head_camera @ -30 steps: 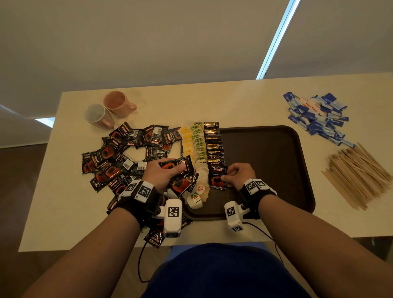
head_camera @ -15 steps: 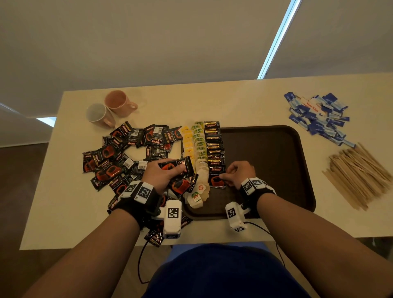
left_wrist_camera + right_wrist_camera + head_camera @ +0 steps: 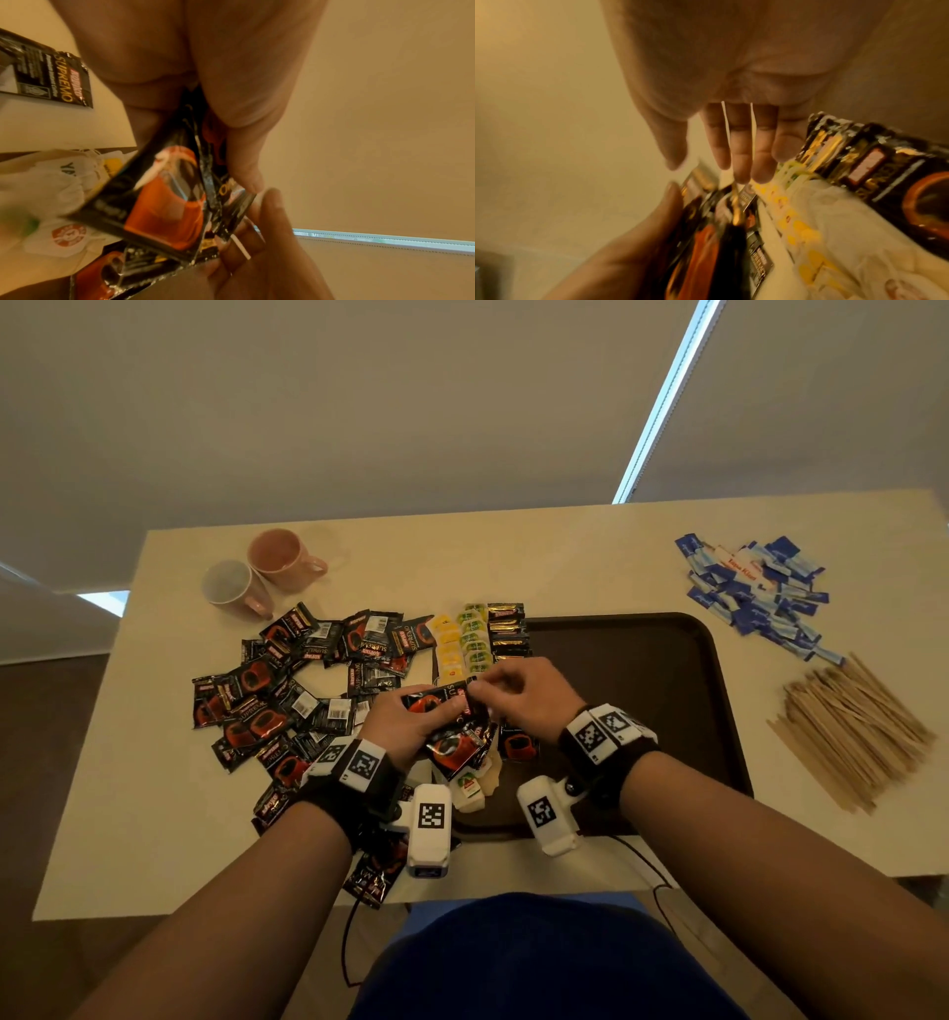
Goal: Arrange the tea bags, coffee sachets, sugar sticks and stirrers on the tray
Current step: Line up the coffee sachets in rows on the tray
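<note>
My left hand (image 3: 398, 726) grips a small stack of black-and-orange coffee sachets (image 3: 436, 703) over the left edge of the dark brown tray (image 3: 642, 690). The left wrist view shows that stack (image 3: 164, 205) fanned out under my thumb. My right hand (image 3: 518, 690) meets it from the right and pinches the end of the top sachet, thumb on one side and fingers (image 3: 741, 154) on the other. On the tray's left part lie rows of yellow and green tea bags (image 3: 462, 639) and a column of coffee sachets (image 3: 506, 634).
Loose coffee sachets (image 3: 277, 695) are scattered on the table left of the tray. Two mugs (image 3: 272, 557) stand at the back left. Blue sugar sticks (image 3: 755, 593) and a heap of wooden stirrers (image 3: 852, 731) lie right of the tray.
My right hand left the sachet it was setting down on the tray and moved up and left to the stack in my left hand. The left hand lifted slightly.
</note>
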A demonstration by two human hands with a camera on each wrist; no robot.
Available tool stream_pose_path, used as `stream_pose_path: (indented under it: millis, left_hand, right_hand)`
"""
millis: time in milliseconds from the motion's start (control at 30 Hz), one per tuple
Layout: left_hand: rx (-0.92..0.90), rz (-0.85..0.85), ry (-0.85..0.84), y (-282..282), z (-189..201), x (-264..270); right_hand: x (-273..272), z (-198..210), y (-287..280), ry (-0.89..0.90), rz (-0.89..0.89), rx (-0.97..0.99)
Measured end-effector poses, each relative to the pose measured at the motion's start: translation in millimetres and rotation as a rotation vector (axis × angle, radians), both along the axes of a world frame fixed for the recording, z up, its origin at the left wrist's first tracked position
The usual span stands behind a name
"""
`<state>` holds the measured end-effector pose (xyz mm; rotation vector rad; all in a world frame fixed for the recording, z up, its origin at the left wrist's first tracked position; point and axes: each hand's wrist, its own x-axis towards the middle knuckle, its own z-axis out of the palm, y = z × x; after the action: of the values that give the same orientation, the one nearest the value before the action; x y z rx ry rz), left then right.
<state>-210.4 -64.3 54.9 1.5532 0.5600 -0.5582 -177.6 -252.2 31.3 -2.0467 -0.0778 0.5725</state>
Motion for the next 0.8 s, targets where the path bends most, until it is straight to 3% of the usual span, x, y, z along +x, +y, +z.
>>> stream_pose_path:
  millis: [200,333,533,633,800]
  left_hand:
    - [-0.065,0.01,0.013,-4,-2,1]
    - [-0.044,-0.09,0.031,0,-6,0]
    - [-0.012,-0.08,0.032,6,-12,1]
    - [0.031,-0.062,0.035,10,-13,2]
    - [0.051,-0.058,0.03,9,-13,5]
  right_hand:
    - [0,-2,10,0.047,-0.106,0.064]
    - [-1,-4,5,0.105,-0.218,0.113]
    - [2,-1,-13,0.305,-0.586,0.436]
    - [-1,-6,-33,0.265,-0.518,0.309]
    - [-15,-31,-53,0.172,-0.161,-0.126]
